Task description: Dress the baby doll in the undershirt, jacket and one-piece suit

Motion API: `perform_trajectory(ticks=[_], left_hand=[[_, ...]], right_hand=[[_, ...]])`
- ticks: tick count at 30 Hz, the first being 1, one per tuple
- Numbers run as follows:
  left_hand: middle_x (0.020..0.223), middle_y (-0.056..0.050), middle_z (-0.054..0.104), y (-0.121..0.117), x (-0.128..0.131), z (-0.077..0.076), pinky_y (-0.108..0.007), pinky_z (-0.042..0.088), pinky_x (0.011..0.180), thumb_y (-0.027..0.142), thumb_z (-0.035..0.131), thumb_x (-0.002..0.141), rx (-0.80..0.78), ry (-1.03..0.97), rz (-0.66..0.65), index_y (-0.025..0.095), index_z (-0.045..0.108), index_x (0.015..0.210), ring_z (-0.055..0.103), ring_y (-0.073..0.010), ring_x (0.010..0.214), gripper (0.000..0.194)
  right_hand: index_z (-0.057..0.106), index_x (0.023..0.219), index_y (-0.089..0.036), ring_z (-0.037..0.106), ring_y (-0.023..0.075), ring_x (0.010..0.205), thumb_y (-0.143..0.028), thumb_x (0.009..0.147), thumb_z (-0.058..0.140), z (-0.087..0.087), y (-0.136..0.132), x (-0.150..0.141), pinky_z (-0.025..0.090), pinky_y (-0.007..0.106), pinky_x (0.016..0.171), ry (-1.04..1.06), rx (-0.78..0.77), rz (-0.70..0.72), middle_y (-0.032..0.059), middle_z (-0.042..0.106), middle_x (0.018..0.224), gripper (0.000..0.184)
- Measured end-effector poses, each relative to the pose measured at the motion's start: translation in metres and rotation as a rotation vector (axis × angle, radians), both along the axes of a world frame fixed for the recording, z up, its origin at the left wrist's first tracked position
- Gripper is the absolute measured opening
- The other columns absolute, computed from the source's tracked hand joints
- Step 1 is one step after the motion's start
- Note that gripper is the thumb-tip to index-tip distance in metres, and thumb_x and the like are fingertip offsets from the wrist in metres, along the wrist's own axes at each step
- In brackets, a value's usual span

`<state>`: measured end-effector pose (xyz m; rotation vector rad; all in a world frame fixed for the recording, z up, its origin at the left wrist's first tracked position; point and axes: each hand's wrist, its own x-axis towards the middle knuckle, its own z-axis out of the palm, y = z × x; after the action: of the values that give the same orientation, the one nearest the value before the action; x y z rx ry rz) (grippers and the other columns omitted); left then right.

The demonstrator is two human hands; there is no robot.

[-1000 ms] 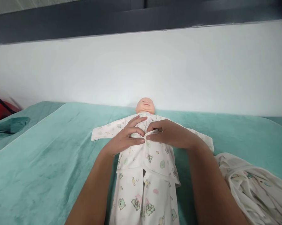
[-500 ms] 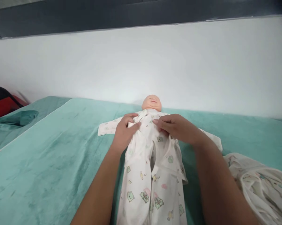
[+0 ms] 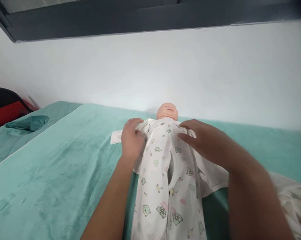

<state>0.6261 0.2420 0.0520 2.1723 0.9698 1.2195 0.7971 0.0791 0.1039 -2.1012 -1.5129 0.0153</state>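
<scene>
A baby doll [image 3: 167, 111] lies on its back, head toward the wall. It wears a white baby romper [image 3: 163, 180] printed with green bears. A white flap of cloth [image 3: 212, 178] is spread out beside the romper on the right, and a cuffed sleeve [image 3: 116, 137] sticks out to the left. My left hand [image 3: 132, 140] is over the doll's left-side sleeve near the shoulder, thumb and fingers apart, slightly blurred. Above the other side of the chest is my right hand [image 3: 207, 140], its thumb and fingers spread with nothing between them.
Teal bedding [image 3: 72, 160] covers the surface under the doll. Crumpled white printed cloth [image 3: 294, 200] lies at the lower right, partly behind my forearm. A white wall [image 3: 150, 66] rises behind, and a red and black object [image 3: 7, 110] stands at the far left.
Both hands have moved apart, away from the middle of the chest. My right hand has opened from a pinch on the cloth, and the flap on the right now spreads outward.
</scene>
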Motion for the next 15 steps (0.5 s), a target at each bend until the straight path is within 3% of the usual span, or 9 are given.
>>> perform_trajectory(ticks=[2, 4, 8, 15], left_hand=[[0.122, -0.003, 0.066, 0.000, 0.007, -0.006, -0.038, 0.040, 0.107, 0.004, 0.043, 0.080, 0.052, 0.122, -0.177, 0.025, 0.067, 0.108, 0.055, -0.0210, 0.121, 0.042], [0.127, -0.003, 0.066, 0.003, 0.010, -0.014, -0.045, 0.034, 0.110, 0.012, 0.045, 0.087, 0.098, 0.244, -0.207, 0.027, 0.067, 0.113, 0.051, -0.0248, 0.127, 0.037], [0.133, -0.001, 0.063, 0.013, 0.008, -0.025, -0.051, 0.029, 0.110, 0.012, 0.049, 0.085, 0.140, 0.368, -0.069, 0.030, 0.065, 0.119, 0.048, -0.0297, 0.129, 0.041], [0.117, -0.002, 0.071, 0.020, 0.005, -0.024, -0.041, 0.040, 0.093, 0.005, 0.043, 0.082, 0.082, 0.281, 0.187, 0.026, 0.070, 0.105, 0.060, -0.0257, 0.108, 0.041]], right_hand=[[0.062, 0.121, -0.028, 0.062, 0.0280, 0.110, -0.041, 0.094, 0.046, -0.005, 0.023, -0.022, 0.046, 0.044, 0.088, 0.050, 0.097, 0.133, 0.0065, 0.067, 0.124, 0.034], [0.060, 0.124, -0.025, 0.055, 0.0274, 0.122, -0.036, 0.094, 0.047, -0.016, 0.042, -0.034, 0.039, 0.046, 0.102, 0.032, 0.117, 0.250, 0.0065, 0.063, 0.131, 0.035], [0.060, 0.123, -0.025, 0.047, 0.0281, 0.131, -0.036, 0.092, 0.051, -0.034, 0.054, -0.033, 0.027, 0.049, 0.111, -0.043, 0.083, 0.264, 0.0062, 0.059, 0.137, 0.035], [0.063, 0.113, -0.029, 0.055, 0.0273, 0.117, -0.043, 0.090, 0.052, -0.022, 0.040, -0.027, 0.035, 0.047, 0.102, 0.010, 0.006, 0.189, 0.0026, 0.067, 0.122, 0.029]])
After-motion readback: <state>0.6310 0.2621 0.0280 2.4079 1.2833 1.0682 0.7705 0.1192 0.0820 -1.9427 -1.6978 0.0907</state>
